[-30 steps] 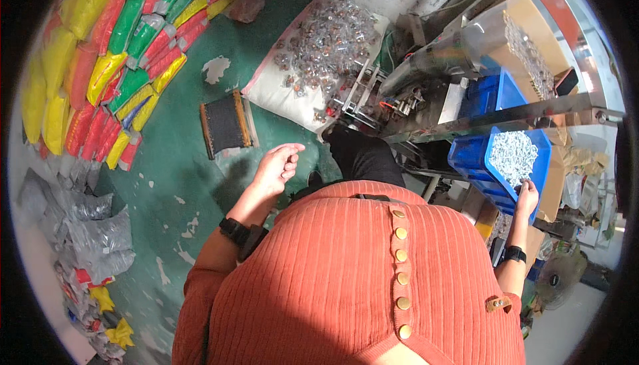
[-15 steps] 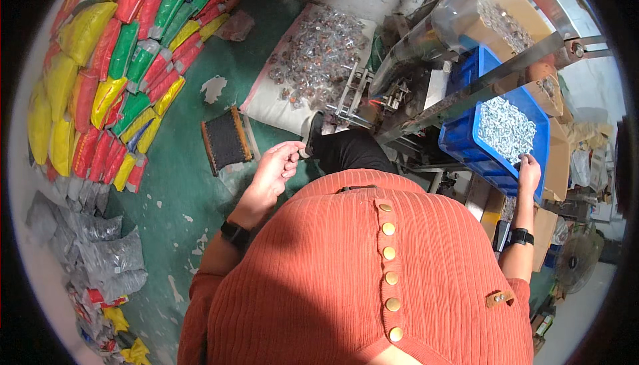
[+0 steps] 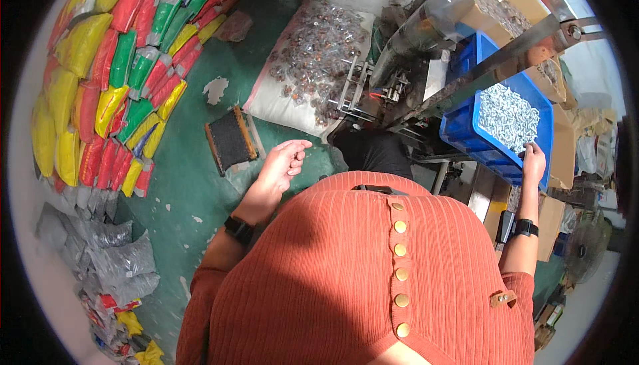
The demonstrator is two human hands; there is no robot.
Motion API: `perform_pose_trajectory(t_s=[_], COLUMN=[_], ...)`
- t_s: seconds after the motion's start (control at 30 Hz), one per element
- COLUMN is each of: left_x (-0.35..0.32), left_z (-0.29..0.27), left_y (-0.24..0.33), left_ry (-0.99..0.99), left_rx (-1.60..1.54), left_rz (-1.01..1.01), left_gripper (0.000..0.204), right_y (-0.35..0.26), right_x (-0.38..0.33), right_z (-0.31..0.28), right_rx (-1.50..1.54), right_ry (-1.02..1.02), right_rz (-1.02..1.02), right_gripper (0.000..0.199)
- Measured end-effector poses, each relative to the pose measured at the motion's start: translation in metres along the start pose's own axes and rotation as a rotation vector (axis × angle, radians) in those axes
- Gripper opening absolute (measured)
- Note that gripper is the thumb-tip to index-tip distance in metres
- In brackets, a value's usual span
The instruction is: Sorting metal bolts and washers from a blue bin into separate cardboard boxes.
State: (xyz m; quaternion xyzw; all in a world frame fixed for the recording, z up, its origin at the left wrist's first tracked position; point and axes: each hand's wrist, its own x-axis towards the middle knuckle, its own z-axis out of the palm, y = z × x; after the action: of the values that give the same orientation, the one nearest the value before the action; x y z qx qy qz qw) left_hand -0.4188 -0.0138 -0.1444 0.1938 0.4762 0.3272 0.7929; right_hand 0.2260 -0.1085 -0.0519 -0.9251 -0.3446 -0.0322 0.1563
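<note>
Blue plastic forms the bin (image 3: 459, 129) at the person's right, as seen in the head view, the only view given. It is tilted toward the wearer and holds a broad heap of small, loose, silvery pieces (image 3: 509, 119). The right hand (image 3: 534, 163) is at the near rim, its fingers partly curled at the edge of the heap; whether they grip the rim, a piece or nothing cannot be told. The left hand (image 3: 285, 164) is well apart from the bin, above the green floor (image 3: 193, 185), with its fingers loosely curled and its index finger reaching forward. No object shows in it, though the inside of the curl is hidden.

Beyond the hands, many small clear packets (image 3: 326, 42) lie heaped on a white sheet (image 3: 306, 115), beside a metal fixture with rods (image 3: 353, 92). A metal bar (image 3: 479, 75) crosses beside the bin, and a second blue bin (image 3: 466, 65) lies behind it. Filled red, yellow and green bags (image 3: 124, 55) are stacked at the left.

Progress, as judged from this layout: the heap of packets suggests much already handled, while the ample supply of loose pieces suggests plenty left. No exact share can be read, since the packets' contents are too small to identify.
</note>
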Motion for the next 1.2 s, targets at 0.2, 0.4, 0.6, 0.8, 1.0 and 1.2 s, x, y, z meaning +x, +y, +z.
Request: perform_pose_trajectory(t_s=[0.2,0.4,0.6,0.8,1.0,1.2], left_x=[0.003,0.001,0.006,0.043,0.041,0.042], left_z=[0.004,0.004,0.015,0.052,0.084,0.098], left_y=[0.012,0.029,0.036,0.032,0.011,0.004], left_ry=[-0.022,0.008,0.000,-0.113,-0.160,-0.124], left_rx=[0.055,0.075,0.205,0.269,0.332,0.368], left_rz=[-0.007,0.096,0.076,0.069,-0.008,-0.023], left_gripper=[0.016,0.018,0.018,0.017,0.018,0.018], right_y=[-0.012,-0.005,-0.009,-0.012,-0.030,-0.020], right_x=[-0.007,-0.006,-0.009,-0.011,-0.014,0.001], right_z=[-0.005,-0.002,-0.008,-0.009,-0.012,-0.011], right_rx=[0.033,0.015,-0.016,-0.076,-0.062,-0.082], right_ry=[-0.017,0.025,0.016,0.014,-0.071,-0.244], right_rz=[0.029,-0.010,-0.058,-0.036,0.011,-0.074], right_gripper=[0.035,0.036,0.038,0.035,0.032,0.041])
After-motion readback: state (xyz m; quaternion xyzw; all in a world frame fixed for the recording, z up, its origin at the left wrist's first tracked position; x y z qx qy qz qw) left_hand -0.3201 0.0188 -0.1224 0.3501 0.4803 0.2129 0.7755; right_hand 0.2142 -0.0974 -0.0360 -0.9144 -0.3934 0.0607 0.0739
